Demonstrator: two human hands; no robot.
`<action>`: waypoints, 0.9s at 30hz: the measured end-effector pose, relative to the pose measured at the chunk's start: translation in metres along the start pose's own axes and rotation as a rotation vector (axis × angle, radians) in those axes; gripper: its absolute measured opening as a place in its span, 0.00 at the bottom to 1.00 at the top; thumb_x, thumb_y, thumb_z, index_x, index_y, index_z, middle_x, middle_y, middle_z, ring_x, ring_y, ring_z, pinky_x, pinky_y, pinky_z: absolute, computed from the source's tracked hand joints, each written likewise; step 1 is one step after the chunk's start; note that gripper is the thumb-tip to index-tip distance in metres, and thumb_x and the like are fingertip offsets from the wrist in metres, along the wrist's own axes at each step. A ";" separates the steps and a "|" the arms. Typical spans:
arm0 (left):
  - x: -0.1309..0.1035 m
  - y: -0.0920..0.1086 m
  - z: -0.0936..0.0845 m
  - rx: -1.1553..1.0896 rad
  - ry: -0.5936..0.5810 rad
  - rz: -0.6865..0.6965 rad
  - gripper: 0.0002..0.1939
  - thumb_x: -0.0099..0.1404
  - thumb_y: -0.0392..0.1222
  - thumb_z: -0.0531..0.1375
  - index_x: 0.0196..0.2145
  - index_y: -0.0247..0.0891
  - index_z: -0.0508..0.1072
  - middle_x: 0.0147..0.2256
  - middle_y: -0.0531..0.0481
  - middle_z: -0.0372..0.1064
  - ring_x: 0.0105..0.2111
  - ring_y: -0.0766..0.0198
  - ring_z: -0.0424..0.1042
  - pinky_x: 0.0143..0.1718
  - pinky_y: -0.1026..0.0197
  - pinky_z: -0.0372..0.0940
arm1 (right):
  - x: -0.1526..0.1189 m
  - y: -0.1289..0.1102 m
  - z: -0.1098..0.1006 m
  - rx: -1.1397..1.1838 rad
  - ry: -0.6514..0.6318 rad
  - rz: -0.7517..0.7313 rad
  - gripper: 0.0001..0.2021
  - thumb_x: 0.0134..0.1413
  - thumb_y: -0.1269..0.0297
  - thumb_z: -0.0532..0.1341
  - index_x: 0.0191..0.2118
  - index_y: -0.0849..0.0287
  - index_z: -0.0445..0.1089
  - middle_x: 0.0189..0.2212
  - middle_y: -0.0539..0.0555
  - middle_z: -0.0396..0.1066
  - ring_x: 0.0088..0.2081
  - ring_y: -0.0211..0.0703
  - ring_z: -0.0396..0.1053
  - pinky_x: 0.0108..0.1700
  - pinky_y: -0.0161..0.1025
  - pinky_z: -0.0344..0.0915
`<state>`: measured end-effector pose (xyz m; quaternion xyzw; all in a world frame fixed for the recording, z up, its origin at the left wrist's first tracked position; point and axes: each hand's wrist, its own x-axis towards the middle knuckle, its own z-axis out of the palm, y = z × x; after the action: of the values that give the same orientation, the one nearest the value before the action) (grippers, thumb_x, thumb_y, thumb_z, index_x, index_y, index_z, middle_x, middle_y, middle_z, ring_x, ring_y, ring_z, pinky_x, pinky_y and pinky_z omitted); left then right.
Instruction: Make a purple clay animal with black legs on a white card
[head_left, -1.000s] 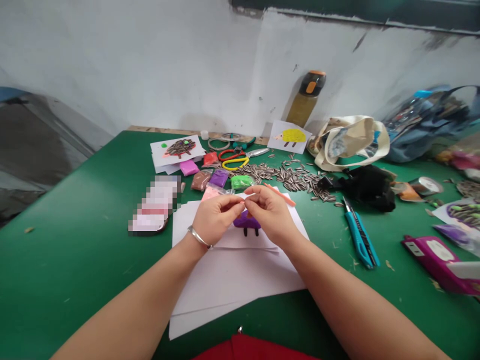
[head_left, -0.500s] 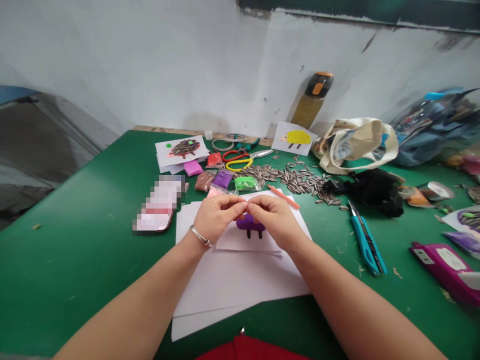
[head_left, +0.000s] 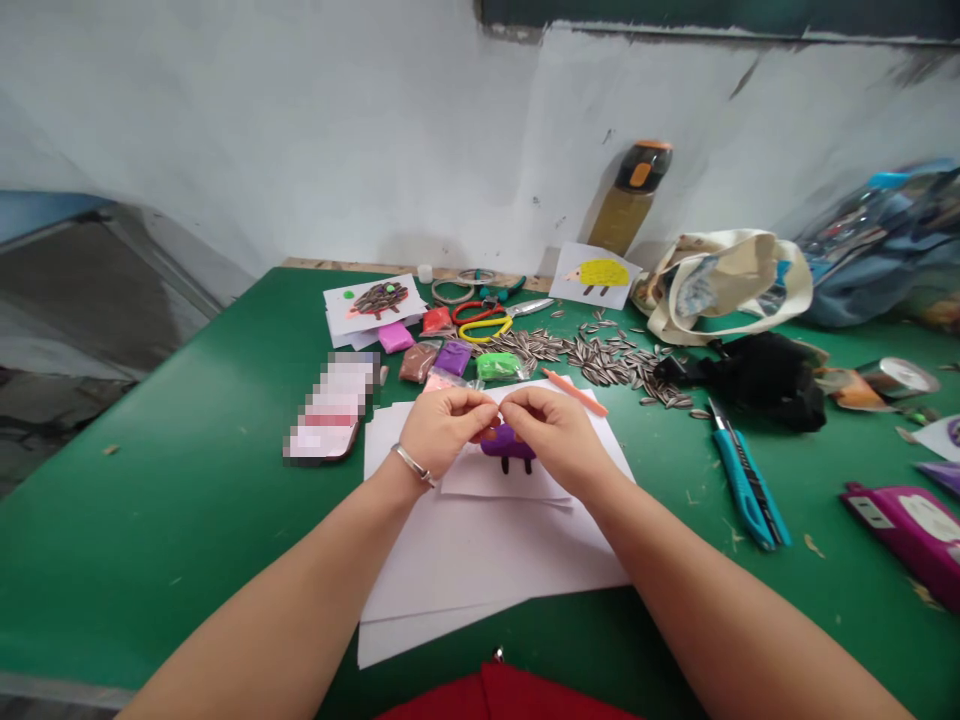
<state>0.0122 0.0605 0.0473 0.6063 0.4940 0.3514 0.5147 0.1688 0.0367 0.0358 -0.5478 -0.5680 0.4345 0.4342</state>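
Note:
Both hands meet above a white sheet [head_left: 480,482] that bears a purple clay shape [head_left: 501,447] with two short black legs. My left hand [head_left: 444,430], a silver bracelet at its wrist, is closed in a pinch. Mirroring it, my right hand [head_left: 553,432] pinches with thumb and forefinger, its tips almost touching the left ones. Whatever lies between the fingertips is too small to make out. The fingers hide part of the purple shape. Beneath the sheet is a stack of larger white paper [head_left: 480,560].
Behind the hands lie clay packets [head_left: 499,367], an orange stick [head_left: 576,392], sunflower seeds [head_left: 611,355] and scissors [head_left: 484,328]. A phone [head_left: 334,410] rests left; a blue utility knife [head_left: 748,480] and magenta case [head_left: 904,535] lie right. Hedgehog pictures [head_left: 375,303], a bottle [head_left: 628,200] and a cloth bag [head_left: 727,285] are farther back.
The view has turned slightly left, so the table's things sit a little farther right. My two hands stay pinched together over the purple shape, with hardly any change in pose.

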 end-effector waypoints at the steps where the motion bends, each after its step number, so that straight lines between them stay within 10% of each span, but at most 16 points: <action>1: 0.000 0.000 0.000 0.003 0.000 -0.005 0.07 0.58 0.40 0.62 0.28 0.35 0.77 0.22 0.52 0.73 0.23 0.67 0.72 0.28 0.65 0.71 | 0.000 0.000 0.000 0.002 -0.003 -0.003 0.09 0.53 0.63 0.59 0.24 0.58 0.69 0.23 0.49 0.68 0.27 0.37 0.64 0.28 0.35 0.55; 27: -0.001 -0.003 0.000 -0.209 -0.068 -0.175 0.12 0.58 0.40 0.63 0.37 0.30 0.78 0.29 0.45 0.77 0.30 0.61 0.76 0.35 0.61 0.72 | 0.002 0.007 -0.001 0.002 -0.033 0.008 0.11 0.52 0.58 0.61 0.32 0.60 0.75 0.29 0.54 0.74 0.32 0.43 0.71 0.34 0.39 0.67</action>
<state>0.0116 0.0593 0.0444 0.5155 0.4879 0.3340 0.6202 0.1715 0.0394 0.0293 -0.5423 -0.5725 0.4457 0.4237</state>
